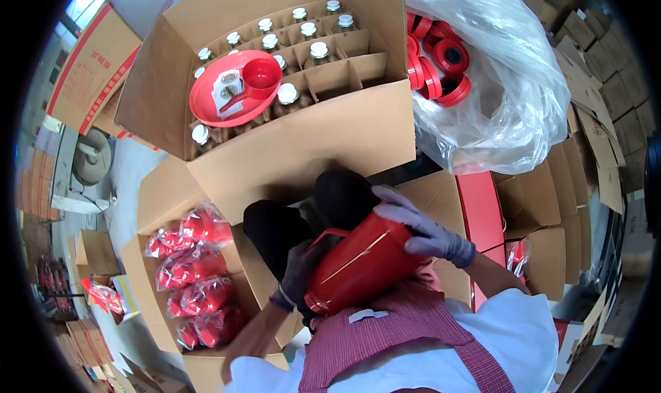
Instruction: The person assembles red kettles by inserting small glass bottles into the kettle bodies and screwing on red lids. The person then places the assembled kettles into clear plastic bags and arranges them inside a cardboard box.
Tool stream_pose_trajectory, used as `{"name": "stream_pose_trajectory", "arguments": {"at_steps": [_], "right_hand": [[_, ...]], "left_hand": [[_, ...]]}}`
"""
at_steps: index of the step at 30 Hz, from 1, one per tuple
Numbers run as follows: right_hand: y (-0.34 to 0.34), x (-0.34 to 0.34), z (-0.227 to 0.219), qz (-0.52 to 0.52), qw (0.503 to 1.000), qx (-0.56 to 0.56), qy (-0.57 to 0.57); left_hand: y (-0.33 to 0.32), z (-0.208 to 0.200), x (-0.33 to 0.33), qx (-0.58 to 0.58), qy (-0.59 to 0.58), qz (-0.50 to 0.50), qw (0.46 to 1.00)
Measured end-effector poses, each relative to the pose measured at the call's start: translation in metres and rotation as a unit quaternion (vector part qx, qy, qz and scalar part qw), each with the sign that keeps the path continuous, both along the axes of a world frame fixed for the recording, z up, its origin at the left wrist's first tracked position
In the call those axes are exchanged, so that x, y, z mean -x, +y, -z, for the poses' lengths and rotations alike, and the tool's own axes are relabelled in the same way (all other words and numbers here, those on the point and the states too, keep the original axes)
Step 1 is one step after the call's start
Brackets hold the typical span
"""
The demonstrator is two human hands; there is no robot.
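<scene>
A glossy red thermos jug (365,266) lies tilted across my lap, with a loop handle on its upper side. My left hand (300,272), in a grey glove, grips the jug's left end beside the handle; its fingers are partly hidden. Wrapped over the right end is my right hand (428,229), gloved too, with its fingers on the red side. Past my knees stands a cardboard carton (303,138) with dividers, holding several bottle-like pieces with white caps (288,94). On top of them rests a red dish (206,107) with a red cup (261,78) and printed labels (228,89).
On the left, an open carton (155,310) contains several plastic-wrapped red parts (200,262). A clear plastic bag (513,124) at the upper right has several red ring-shaped lids (451,54). Open cartons (544,255) line the right side, and stacked boxes (623,111) stand farther back.
</scene>
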State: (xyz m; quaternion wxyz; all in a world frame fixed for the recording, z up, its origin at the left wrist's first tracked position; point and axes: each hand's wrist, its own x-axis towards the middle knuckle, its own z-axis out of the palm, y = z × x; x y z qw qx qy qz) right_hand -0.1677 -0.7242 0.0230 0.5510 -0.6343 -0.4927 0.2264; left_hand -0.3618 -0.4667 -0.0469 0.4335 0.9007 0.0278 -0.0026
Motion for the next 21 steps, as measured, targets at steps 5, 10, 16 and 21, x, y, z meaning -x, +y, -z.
{"name": "stream_pose_trajectory", "arguments": {"at_steps": [5, 10, 16, 21], "right_hand": [[-0.026, 0.010, 0.043, 0.116, 0.692, -0.032, 0.711], [-0.001, -0.002, 0.029, 0.247, 0.946, -0.065, -0.199], [0.005, -0.019, 0.040, 0.205, 0.965, -0.008, 0.161], [0.017, -0.044, 0.015, 0.219, 0.962, 0.001, 0.161]], "left_hand": [[-0.039, -0.091, -0.031, 0.013, -0.208, -0.006, 0.978], [-0.010, -0.050, -0.058, 0.294, 0.040, -0.193, 0.935], [-0.030, -0.134, -0.082, -0.118, -0.298, 0.015, 0.947], [0.009, -0.092, -0.086, 0.107, -0.218, -0.113, 0.963]]}}
